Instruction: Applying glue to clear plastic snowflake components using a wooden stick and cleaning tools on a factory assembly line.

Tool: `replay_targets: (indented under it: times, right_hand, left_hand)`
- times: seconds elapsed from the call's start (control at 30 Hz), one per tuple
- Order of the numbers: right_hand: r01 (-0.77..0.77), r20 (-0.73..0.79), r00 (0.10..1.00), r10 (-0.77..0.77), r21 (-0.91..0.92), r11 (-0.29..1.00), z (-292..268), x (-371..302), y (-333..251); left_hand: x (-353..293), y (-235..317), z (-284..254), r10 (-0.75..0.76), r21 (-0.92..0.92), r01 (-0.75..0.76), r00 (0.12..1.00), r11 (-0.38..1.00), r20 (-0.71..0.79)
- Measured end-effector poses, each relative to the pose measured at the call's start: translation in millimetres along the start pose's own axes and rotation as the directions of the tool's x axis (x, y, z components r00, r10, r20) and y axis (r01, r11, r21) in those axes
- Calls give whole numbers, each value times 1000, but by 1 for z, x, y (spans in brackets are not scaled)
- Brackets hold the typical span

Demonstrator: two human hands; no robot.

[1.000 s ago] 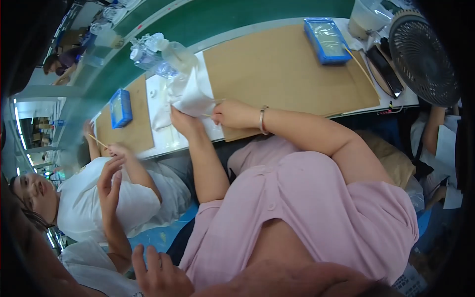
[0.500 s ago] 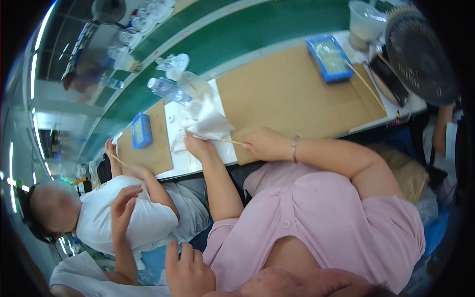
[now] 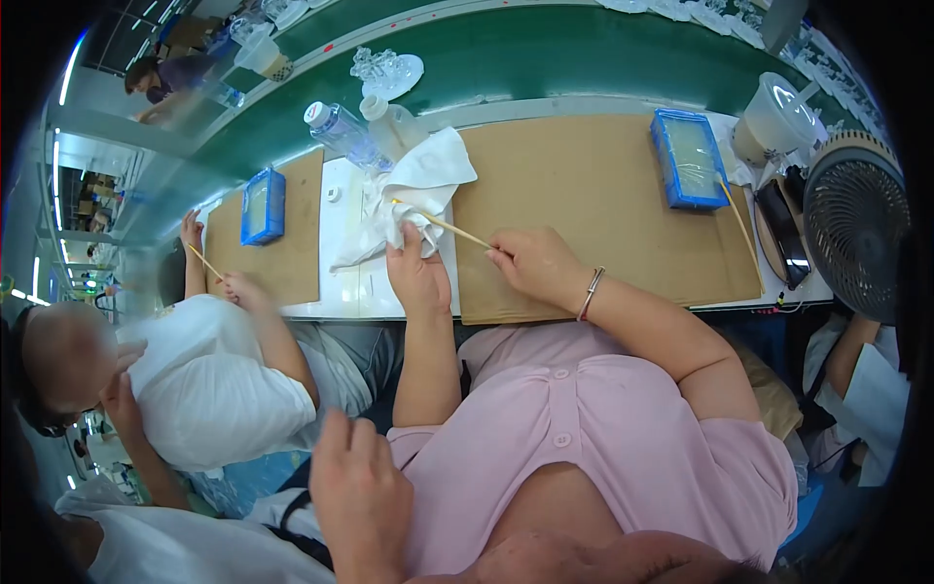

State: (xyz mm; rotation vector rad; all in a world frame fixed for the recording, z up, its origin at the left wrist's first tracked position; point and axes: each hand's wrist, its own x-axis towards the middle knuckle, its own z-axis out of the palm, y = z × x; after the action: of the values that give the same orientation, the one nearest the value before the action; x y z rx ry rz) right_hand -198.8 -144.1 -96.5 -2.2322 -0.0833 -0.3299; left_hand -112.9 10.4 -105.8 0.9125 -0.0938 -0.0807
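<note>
My right hand (image 3: 537, 261) pinches the end of a thin, light wooden stick (image 3: 452, 228). The stick slants up to the left, its far tip lying over a white cloth (image 3: 428, 165). My left hand (image 3: 420, 275) is under the cloth's lower edge with its fingers closed on a fold of it. The cloth is crumpled, partly on the white tabletop and partly against the bottles behind. Whether the tip touches the cloth or rests just above it, I cannot tell.
Brown cardboard (image 3: 574, 195) covers the table at right. On it stands a blue tray (image 3: 686, 161) with another stick (image 3: 741, 229) leaning on it. A fan (image 3: 856, 224) and plastic tub (image 3: 773, 122) stand far right. A clear bottle (image 3: 345, 134) is behind the cloth. A co-worker (image 3: 219, 389) sits left.
The view has swung, so the table looks more level. My hands are higher against the cloth, and the stick's far tip now shows over it. Another person's hand at the bottom has shifted.
</note>
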Motion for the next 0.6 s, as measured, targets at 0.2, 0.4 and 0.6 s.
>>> replay_targets:
  times: [0.2, 0.4, 0.6]
  right_hand:
    - [259, 98, 966, -241, -280, 925, 4, -12, 7]
    - [363, 177, 932, -317, -460, 810, 10, -21, 0]
    - [346, 163, 938, -305, -425, 836, -4, -28, -7]
  left_hand:
    - [12, -13, -15, -4, 44, 11, 988, 999, -152]
    - [28, -24, -37, -77, -84, 57, 962, 995, -262]
    - [23, -30, -29, 58, 41, -48, 958, 998, -280]
